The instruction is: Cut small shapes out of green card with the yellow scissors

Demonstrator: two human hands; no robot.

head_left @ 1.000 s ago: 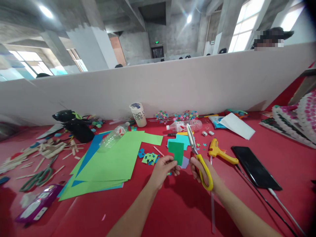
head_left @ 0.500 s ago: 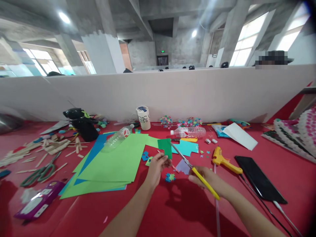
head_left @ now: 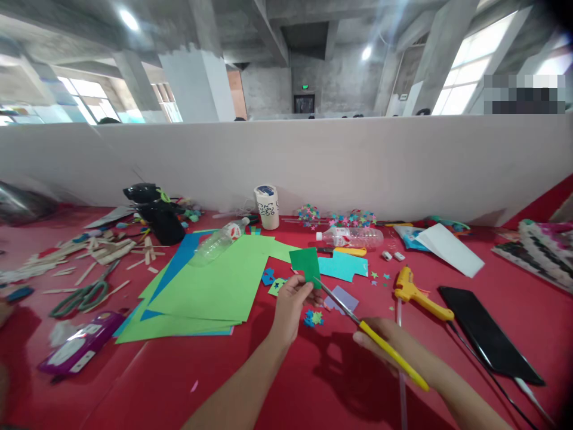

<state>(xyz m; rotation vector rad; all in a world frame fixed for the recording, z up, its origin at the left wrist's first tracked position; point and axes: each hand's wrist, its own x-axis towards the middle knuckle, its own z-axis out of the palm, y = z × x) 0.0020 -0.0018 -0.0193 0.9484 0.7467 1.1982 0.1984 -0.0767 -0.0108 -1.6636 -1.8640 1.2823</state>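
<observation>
Between the fingers of my left hand [head_left: 293,301] is a small piece of dark green paper [head_left: 305,263], raised above the table. My right hand [head_left: 385,340] grips scissors with yellow handles [head_left: 394,353]; their metal blades point up and left, with the tips at the right edge of the green paper. Whether the blades are parted cannot be made out. Below lie a lilac paper piece [head_left: 342,300] and a small cluster of blue and green paper stars [head_left: 313,318]. Cyan paper [head_left: 344,266] rests just behind the green piece.
Large light green sheets [head_left: 215,286] lie to the left, with a clear bottle [head_left: 219,240] on them. A yellow glue gun [head_left: 418,294] and a black phone [head_left: 486,328] sit at right. Green-handled scissors [head_left: 83,298] and wooden sticks [head_left: 105,248] are far left. A white partition [head_left: 286,155] stands behind.
The scissors' tips have moved down along the right edge of the green paper. My view has shifted slightly, so the table's things appear a little further right.
</observation>
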